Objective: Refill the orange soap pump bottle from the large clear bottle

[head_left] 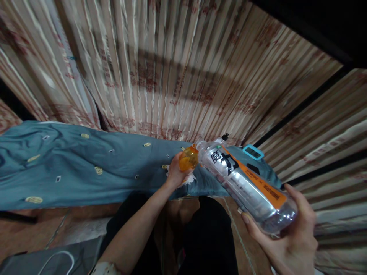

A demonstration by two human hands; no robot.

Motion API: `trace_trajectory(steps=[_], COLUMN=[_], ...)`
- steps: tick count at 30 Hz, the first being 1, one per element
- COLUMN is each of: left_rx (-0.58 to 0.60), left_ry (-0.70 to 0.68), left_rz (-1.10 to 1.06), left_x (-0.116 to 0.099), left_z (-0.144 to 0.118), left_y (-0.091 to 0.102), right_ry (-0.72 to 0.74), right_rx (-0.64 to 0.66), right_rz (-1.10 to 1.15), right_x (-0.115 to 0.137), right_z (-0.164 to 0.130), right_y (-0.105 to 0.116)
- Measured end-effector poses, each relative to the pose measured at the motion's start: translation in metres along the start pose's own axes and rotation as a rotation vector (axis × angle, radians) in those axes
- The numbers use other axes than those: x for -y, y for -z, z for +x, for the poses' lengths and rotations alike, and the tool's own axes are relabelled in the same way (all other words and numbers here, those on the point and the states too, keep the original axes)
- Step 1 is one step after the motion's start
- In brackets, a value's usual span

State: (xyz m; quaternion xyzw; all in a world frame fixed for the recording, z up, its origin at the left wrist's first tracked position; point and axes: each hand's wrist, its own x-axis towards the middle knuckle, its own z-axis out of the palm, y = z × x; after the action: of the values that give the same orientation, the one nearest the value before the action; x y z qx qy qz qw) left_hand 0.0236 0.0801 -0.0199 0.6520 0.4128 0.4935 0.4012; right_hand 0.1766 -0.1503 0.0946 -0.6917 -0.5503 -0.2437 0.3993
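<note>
My right hand (295,236) is wrapped round the base of a clear plastic bottle (246,187) with an orange and black printed label. The bottle is tilted, its neck lower-priority end pointing up and left at an orange see-through container (189,157). My left hand (175,173) grips that container, fingers closed round its near side. The bottle's mouth is at the container's rim; whether they touch I cannot tell. Under my left hand lies a crumpled white tissue-like piece (189,180), partly hidden.
A blue-green cloth with pineapple prints (114,164) covers the long surface ahead. Behind the bottle shows a black pump top (225,136). Further right are a blue-framed device (253,152) and a dark flat object (254,169). Pleated curtains (172,76) hang behind; a grey case-like item (57,256) sits lower left.
</note>
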Motion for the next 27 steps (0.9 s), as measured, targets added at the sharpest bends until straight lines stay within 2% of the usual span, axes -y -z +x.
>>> trace_trajectory(steps=[10, 22, 27], left_rx=[-0.02, -0.017, 0.002], left_ry=[-0.04, -0.023, -0.043], left_rz=[0.006, 0.007, -0.011], left_x=[0.014, 0.005, 0.003], left_z=[0.003, 0.001, 0.0], left_y=[-0.005, -0.005, -0.003], right_ry=[-0.029, 0.06, 0.048], right_rx=[-0.007, -0.015, -0.016], right_rz=[0.037, 0.021, 0.021], right_x=[0.003, 0.001, -0.001], right_z=[-0.005, 0.0, 0.001], right_y=[-0.004, -0.002, 0.0])
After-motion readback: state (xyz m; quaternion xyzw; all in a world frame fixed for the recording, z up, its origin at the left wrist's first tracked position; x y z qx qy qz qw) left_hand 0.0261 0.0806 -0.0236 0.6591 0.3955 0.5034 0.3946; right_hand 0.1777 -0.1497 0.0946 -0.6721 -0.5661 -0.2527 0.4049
